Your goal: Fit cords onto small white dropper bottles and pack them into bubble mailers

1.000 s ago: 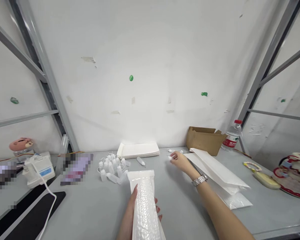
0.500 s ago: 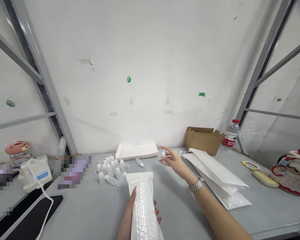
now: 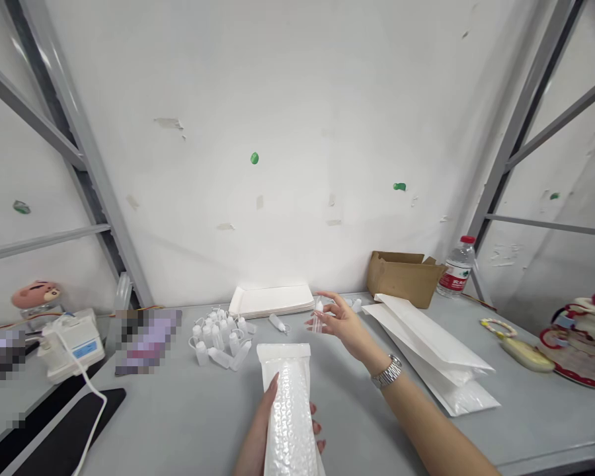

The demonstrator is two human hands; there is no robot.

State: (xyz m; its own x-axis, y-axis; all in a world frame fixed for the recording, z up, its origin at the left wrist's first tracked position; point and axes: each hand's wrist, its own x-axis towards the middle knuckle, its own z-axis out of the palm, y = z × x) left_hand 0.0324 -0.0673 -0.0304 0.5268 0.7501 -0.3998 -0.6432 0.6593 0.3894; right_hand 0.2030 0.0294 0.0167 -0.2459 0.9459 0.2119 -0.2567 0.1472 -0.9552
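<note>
My left hand point(image 3: 266, 423) is wrapped round a white bubble mailer point(image 3: 292, 413), thumb on its front and fingertips showing at its right edge. My right hand point(image 3: 338, 320), with a metal watch at the wrist, holds a small translucent bottle point(image 3: 318, 316) between its fingers above the table. To the left stands and lies a cluster of similar small bottles point(image 3: 218, 337). One more bottle point(image 3: 277, 322) lies by itself in front of a stack of white envelopes or sheets point(image 3: 272, 300). A few bottles point(image 3: 356, 305) are partly hidden behind my right hand.
More white mailers point(image 3: 431, 344) lie on the right of the grey table point(image 3: 178, 423). Behind them are a cardboard box point(image 3: 404, 277) and a water bottle point(image 3: 456, 268). A bracelet and a patterned jar point(image 3: 582, 340) sit far right; a white device point(image 3: 72, 347) and cable sit left.
My right hand has shifted slightly left with the small bottle. The mailer in my left hand has moved a little to the right.
</note>
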